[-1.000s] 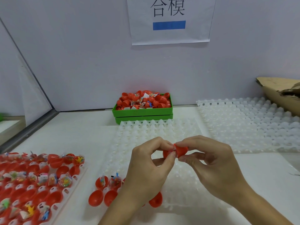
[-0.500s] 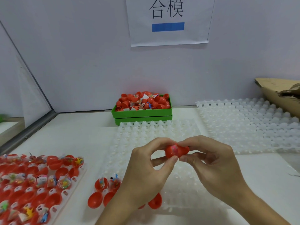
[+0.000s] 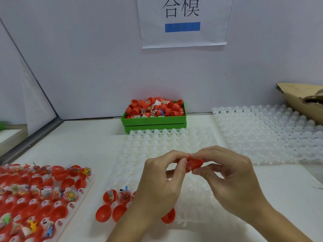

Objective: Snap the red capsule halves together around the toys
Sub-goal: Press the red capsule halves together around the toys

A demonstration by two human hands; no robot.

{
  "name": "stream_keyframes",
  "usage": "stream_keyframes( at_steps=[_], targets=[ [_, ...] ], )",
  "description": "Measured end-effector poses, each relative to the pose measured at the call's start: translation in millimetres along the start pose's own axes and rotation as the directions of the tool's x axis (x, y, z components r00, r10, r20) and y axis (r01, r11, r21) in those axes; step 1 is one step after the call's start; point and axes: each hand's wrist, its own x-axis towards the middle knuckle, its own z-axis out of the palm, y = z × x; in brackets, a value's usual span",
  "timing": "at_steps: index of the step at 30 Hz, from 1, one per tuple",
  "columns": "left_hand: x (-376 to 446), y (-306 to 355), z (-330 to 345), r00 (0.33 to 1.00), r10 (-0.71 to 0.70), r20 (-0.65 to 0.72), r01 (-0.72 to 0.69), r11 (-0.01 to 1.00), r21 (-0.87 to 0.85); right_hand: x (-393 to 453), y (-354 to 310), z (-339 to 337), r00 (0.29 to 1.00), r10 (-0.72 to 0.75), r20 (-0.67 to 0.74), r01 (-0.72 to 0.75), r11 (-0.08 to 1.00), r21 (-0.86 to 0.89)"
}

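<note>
Both hands barely shifted since 0.5 s ago: left hand (image 3: 162, 186) & right hand (image 3: 229, 179) still pinch red capsule (image 3: 195, 163), frame center.

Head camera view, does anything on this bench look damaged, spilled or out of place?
The cardboard box at the far right has a torn, ragged edge. The green bin is heaped above its rim with red halves and toy packets, though nothing has spilled. Otherwise nothing stands out; both hands pinch the red capsule over the white tray.
</note>
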Motion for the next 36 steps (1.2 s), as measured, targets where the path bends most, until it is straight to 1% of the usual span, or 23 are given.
stream_keyframes(
  at_steps=[3,6,10,12,14,17,21,23,26,30,33,36],
  targets=[
    [0.2,0.8,4.5,0.994,-0.086,-0.074,0.076,0.989,-0.123,0.8,-1.6,0.6,0.999,-0.032,-0.005,0.032,0.999,-0.033],
    [1.7,1.4,3.3,0.985,-0.163,-0.055,0.148,0.966,-0.212,1.2,-4.0,0.6,0.996,-0.085,-0.004,0.084,0.993,-0.084],
    [2.0,2.3,1.9,0.982,-0.179,-0.051,0.166,0.966,-0.196,0.3,-4.6,2.1,0.992,-0.129,0.018,0.130,0.973,-0.191],
    [1.6,2.5,3.4,0.982,-0.173,-0.068,0.159,0.970,-0.182,-0.2,-4.4,3.0,0.993,-0.121,0.013,0.121,0.972,-0.202],
    [1.3,2.8,5.8,0.980,-0.176,-0.097,0.152,0.966,-0.210,0.0,-4.8,2.8,0.995,-0.104,0.004,0.103,0.978,-0.182],
    [1.2,4.0,7.3,0.981,-0.154,-0.120,0.119,0.959,-0.257,1.2,-5.6,1.2,0.999,-0.041,-0.030,0.039,0.997,-0.070],
    [0.1,3.7,5.1,0.991,-0.132,-0.032,0.113,0.931,-0.347,2.4,-6.5,-0.7,0.994,0.085,-0.073,-0.083,0.996,0.029],
    [0.5,2.5,4.5,0.989,-0.148,-0.004,0.138,0.932,-0.334,2.7,-7.2,-0.9,0.987,0.143,-0.077,-0.138,0.988,0.069],
    [3.3,-0.3,2.2,0.986,-0.167,-0.025,0.152,0.944,-0.293,3.6,-8.7,-1.0,0.980,0.193,-0.040,-0.187,0.975,0.120],
    [5.0,-1.7,0.2,0.983,-0.169,-0.065,0.147,0.953,-0.263,2.8,-9.8,-1.2,0.973,0.231,-0.004,-0.228,0.965,0.129],
    [4.5,-2.4,1.9,0.979,-0.197,-0.059,0.176,0.950,-0.257,2.2,-9.0,0.4,0.949,0.313,-0.035,-0.306,0.943,0.131],
    [4.1,-3.2,1.3,0.976,-0.212,-0.047,0.195,0.950,-0.243,2.7,-7.4,0.4,0.932,0.362,-0.007,-0.359,0.927,0.109]
  ],
)
